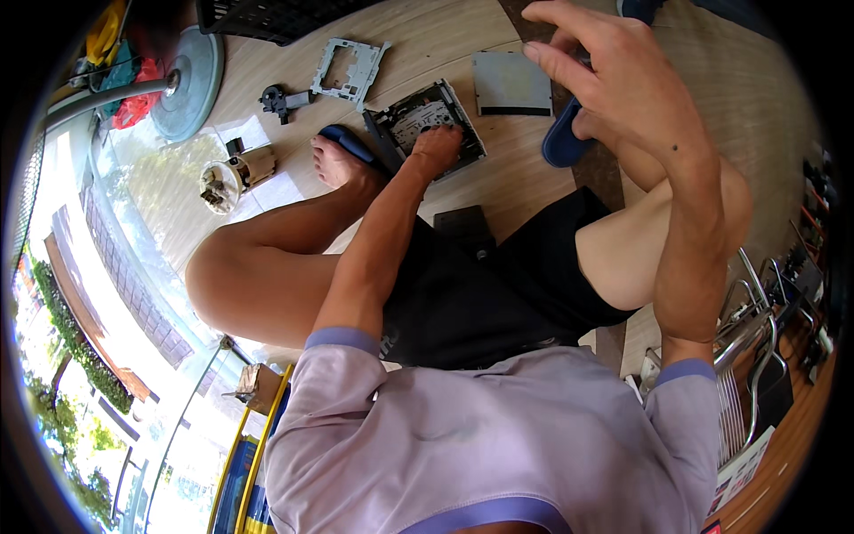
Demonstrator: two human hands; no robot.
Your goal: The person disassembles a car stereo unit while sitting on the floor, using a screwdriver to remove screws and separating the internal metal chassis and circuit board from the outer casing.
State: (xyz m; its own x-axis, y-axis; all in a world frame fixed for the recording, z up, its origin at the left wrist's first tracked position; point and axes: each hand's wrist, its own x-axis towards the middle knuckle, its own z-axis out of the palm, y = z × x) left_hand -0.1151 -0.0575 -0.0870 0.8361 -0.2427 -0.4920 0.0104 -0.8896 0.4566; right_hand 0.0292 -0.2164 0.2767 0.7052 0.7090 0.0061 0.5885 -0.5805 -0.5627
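Note:
An opened box-shaped electronic unit (405,125), which looks like a disc player with its inner mechanism bare, lies on the floor between my feet. Over its right part rests my left hand (438,149), fingers curled down; whatever they grip is hidden. My right hand (614,71) is raised to the right of the unit, thumb and forefinger spread apart, with nothing visible between them. Beneath and left of that hand lies a flat grey metal cover (513,83). Beyond the unit is a pale metal frame (350,71) with a large square cut-out.
A small black motor-like part (285,102) and a cylindrical part with a white round flange (236,178) lie to the left. A black box (464,230) is on the floor near my shorts. A round stand base (189,84) and a black crate (276,18) stand farther off.

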